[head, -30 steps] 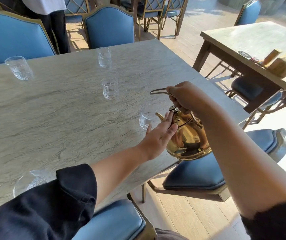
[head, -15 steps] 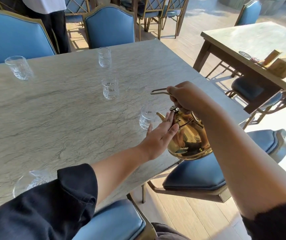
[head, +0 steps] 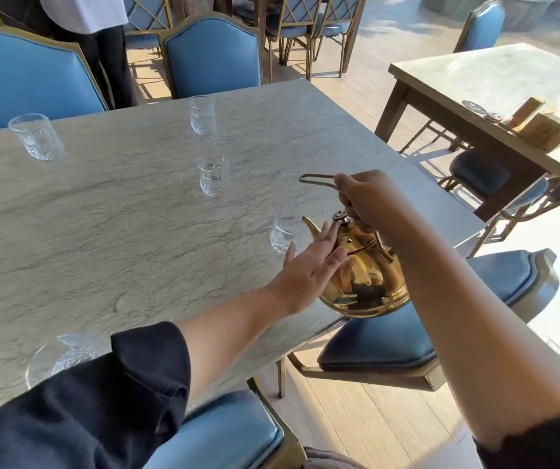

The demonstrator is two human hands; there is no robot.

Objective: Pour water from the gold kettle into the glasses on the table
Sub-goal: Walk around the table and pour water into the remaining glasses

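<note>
My right hand (head: pixel 370 201) grips the wire handle of the gold kettle (head: pixel 366 282), which hangs above the right edge of the marble table (head: pixel 119 231) and tilts its spout left toward a clear glass (head: pixel 285 228). My left hand (head: pixel 309 269) lies flat with fingers straight against the kettle's side and lid. Further glasses stand in the table's middle (head: pixel 213 176), at the far edge (head: pixel 202 115), at the far left (head: pixel 36 137) and at the near left (head: pixel 58 358), the last partly hidden by my dark sleeve.
Blue padded chairs (head: pixel 212 55) ring the table, one (head: pixel 441 316) right under the kettle. A person in dark trousers (head: pixel 102 52) stands beyond the far side. A second table (head: pixel 495 89) with a wooden box (head: pixel 542 130) stands at the right.
The kettle and both hands have barely shifted; the left hand's fingers have slid slightly higher along the kettle toward the lid.
</note>
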